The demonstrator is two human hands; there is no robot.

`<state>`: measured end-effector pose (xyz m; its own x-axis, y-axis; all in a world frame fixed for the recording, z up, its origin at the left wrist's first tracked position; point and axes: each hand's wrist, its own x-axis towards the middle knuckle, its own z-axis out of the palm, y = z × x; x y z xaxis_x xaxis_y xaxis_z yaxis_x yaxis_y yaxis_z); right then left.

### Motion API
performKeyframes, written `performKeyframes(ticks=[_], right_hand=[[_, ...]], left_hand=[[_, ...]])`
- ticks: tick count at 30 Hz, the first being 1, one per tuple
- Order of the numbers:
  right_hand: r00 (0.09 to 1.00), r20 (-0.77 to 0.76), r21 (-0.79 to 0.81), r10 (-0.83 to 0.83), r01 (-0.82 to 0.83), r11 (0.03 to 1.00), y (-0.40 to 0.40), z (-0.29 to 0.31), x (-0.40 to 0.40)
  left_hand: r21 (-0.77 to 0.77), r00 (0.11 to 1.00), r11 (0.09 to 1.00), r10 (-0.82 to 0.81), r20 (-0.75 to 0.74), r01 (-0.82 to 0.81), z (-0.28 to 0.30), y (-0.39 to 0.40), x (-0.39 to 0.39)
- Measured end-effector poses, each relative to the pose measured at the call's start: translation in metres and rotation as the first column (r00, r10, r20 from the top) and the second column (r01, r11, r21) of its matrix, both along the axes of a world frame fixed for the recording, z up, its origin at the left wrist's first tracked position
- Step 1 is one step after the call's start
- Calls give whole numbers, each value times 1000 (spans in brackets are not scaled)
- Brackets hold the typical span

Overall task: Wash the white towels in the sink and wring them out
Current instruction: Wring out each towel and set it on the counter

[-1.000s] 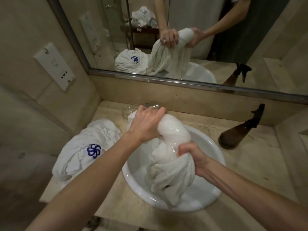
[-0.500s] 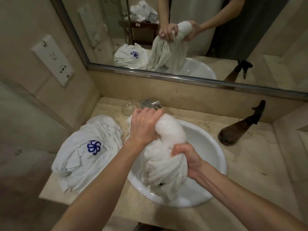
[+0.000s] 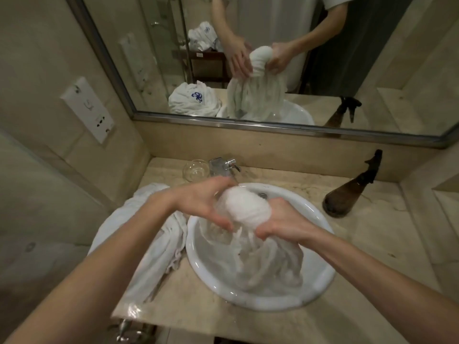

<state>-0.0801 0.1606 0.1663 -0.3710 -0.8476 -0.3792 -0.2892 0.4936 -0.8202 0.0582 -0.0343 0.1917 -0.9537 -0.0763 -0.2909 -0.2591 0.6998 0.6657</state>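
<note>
A wet white towel [image 3: 248, 209] is bunched into a tight ball above the white sink [image 3: 320, 219], and its loose tail hangs down into the bowl. My left hand [image 3: 198, 204] cups the ball from the left, fingers over its top and thumb underneath. My right hand [image 3: 280, 222] grips the towel just below the ball on the right side. A second white towel [image 3: 149, 244] lies crumpled on the counter left of the sink, partly under my left forearm.
A chrome tap [image 3: 223, 165] and a small glass bowl [image 3: 196, 170] stand behind the sink. A brown spray bottle [image 3: 347, 194] lies on the counter to the right. The mirror [image 3: 323, 83] runs along the back wall, and a socket plate [image 3: 87, 108] is on the left wall.
My left hand slid from the top of the bundle to its left side and loosened into a cupping hold. My right hand rose and shifted right. The towel's tail now spreads into the bowl.
</note>
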Motion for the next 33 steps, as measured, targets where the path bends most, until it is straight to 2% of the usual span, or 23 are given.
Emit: performKeyframes(ticks=[2, 4, 7, 10, 12, 14, 17, 18, 21, 23, 26, 28, 29, 30, 31, 33], right_hand=[[958, -219, 97, 186, -168, 981, -2, 6, 2], [860, -392, 178, 326, -277, 944, -3, 11, 6], [746, -535, 254, 396, -305, 918, -6, 18, 6], [725, -567, 265, 390, -288, 920, -2, 17, -4], [757, -557, 223, 343, -261, 939, 7, 13, -10], [824, -494, 133, 278, -244, 960, 17, 6, -14], [936, -281, -23, 212, -228, 973, 35, -1, -28], [952, -219, -12, 213, -221, 975, 45, -6, -38], [929, -157, 161, 336, -311, 937, 75, -40, -52], [934, -150, 214, 325, -290, 933, 86, -74, -51], [968, -129, 143, 215, -196, 970, 74, -91, -32], [943, -184, 80, 276, -265, 961, 54, -82, -16], [912, -200, 87, 358, -348, 933, 50, -80, -11], [947, -131, 40, 292, -289, 956, 46, -86, -6], [987, -49, -46, 152, -154, 987, 47, -84, -3], [996, -77, -234, -54, 35, 972, 43, -78, -11]], left_hand=[[156, 999, 987, -14, -35, 20, 10, -5, -3], [274, 998, 961, -56, 42, 43, 8, 2, -16], [186, 937, 971, -202, 286, 153, -5, 26, -37], [144, 890, 970, -237, 390, 196, -13, 41, -51], [156, 902, 972, -221, 371, 174, -18, 48, -53], [185, 942, 973, -187, 280, 138, -24, 53, -51], [209, 980, 972, -138, 144, 106, -32, 57, -39], [222, 986, 970, -129, 109, 102, -33, 56, -34], [289, 996, 955, -84, 24, 73, -27, 52, -22], [312, 998, 949, -38, -44, 50, -20, 47, -20], [350, 993, 936, 29, -119, 14, -10, 46, -24], [387, 988, 922, 68, -140, -9, -7, 47, -27], [409, 985, 912, 96, -147, -28, -6, 47, -27], [432, 981, 901, 127, -149, -51, -7, 45, -27], [455, 978, 888, 151, -146, -70, -7, 43, -26], [470, 976, 878, 171, -134, -90, -6, 39, -20]])
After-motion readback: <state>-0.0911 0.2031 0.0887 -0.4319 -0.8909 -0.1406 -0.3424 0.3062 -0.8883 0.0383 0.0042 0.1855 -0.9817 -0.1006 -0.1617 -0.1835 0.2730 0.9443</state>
